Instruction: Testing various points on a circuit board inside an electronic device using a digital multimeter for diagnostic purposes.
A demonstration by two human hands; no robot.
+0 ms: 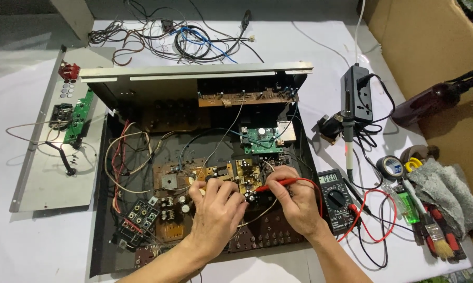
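Note:
An opened black chassis [103,220] lies on the white table, with brown circuit boards [173,181] and a small green board [261,140] inside. My right hand [297,202] grips a red meter probe [278,184] whose tip touches the middle board near a small capacitor. My left hand [215,209] is curled over the same board beside it; the fingers are closed and may pinch a second probe, which is hidden. A red lead runs from the probe to a black digital multimeter [335,198] just right of the chassis.
A detached grey panel [48,173] with a green board lies at left. Loose wires [179,36] pile at the back. To the right are a soldering iron [348,141], a power strip [358,93], tape roll [391,166], brush [433,230], grey rag [451,194], brown bottle [430,99] and cardboard [420,36].

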